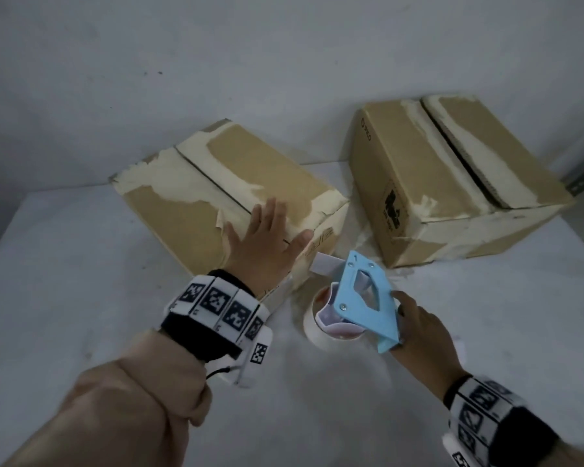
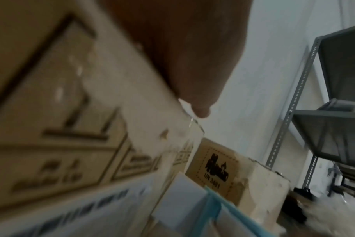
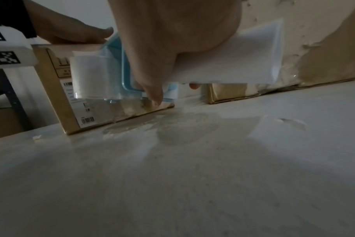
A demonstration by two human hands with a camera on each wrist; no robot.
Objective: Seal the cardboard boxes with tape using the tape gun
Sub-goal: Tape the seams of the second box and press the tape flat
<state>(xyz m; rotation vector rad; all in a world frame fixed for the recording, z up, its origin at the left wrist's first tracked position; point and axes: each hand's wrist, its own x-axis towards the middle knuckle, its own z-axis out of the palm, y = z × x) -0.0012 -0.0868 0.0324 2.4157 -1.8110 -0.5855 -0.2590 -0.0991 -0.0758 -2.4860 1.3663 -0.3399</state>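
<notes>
Two cardboard boxes stand on the white table (image 1: 81, 298). The near box (image 1: 189, 197) has closed flaps, a dark middle seam and torn pale tape traces. My left hand (image 1: 267, 237) lies flat on its near top corner, fingers straight; its thumb (image 2: 192, 89) shows at the box edge (image 2: 132, 96). My right hand (image 1: 422, 335) grips the light blue tape gun (image 1: 364, 298) with its tape roll (image 1: 317, 328) just above the table, beside that box. From the right wrist the gun (image 3: 124, 72) and its white handle (image 3: 243, 56) sit under my fingers (image 3: 152, 89).
The second box (image 1: 452, 170) stands at the back right, its top flaps parted by a dark gap. Its printed side (image 2: 217, 170) faces the near box. A grey metal shelf rack (image 2: 324, 112) stands to the right. A plain wall rises behind the table.
</notes>
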